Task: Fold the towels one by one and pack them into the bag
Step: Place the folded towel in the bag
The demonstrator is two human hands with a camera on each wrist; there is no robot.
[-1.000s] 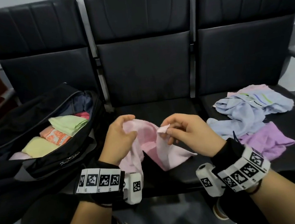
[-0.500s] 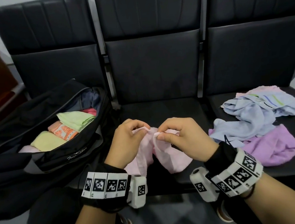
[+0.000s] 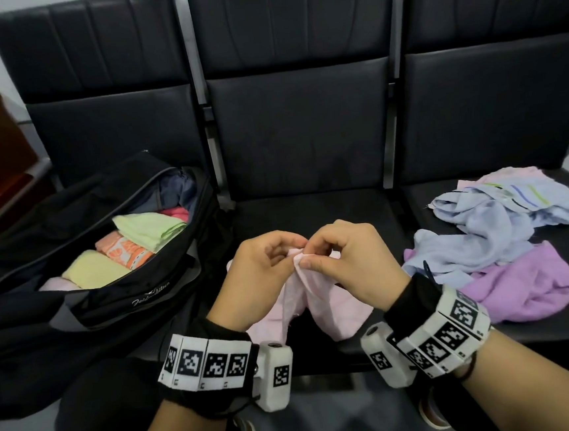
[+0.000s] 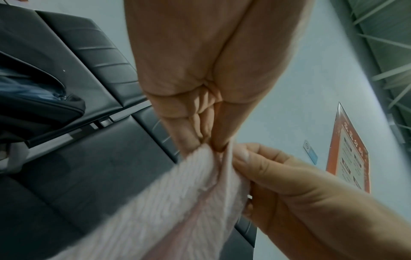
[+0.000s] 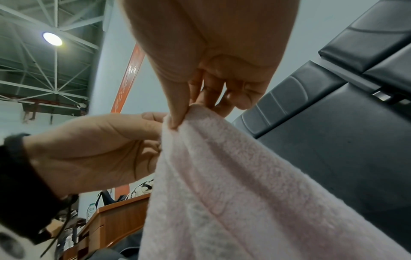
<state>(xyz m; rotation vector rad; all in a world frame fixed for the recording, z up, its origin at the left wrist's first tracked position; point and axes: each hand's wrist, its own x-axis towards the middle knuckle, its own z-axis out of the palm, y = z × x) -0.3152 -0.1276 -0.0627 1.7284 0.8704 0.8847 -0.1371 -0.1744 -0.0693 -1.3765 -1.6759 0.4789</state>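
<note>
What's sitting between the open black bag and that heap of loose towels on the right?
In the head view, both hands, left hand and right hand, pinching the pink towel over the middle seat.

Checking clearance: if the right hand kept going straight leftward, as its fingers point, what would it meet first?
The left hand, almost at once: both pinch the pink towel side by side, fingertips practically touching.

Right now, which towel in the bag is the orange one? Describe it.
Look in the open black bag on the left seat. The orange towel lies between the yellow towel and green towel, the only patterned one.
</note>
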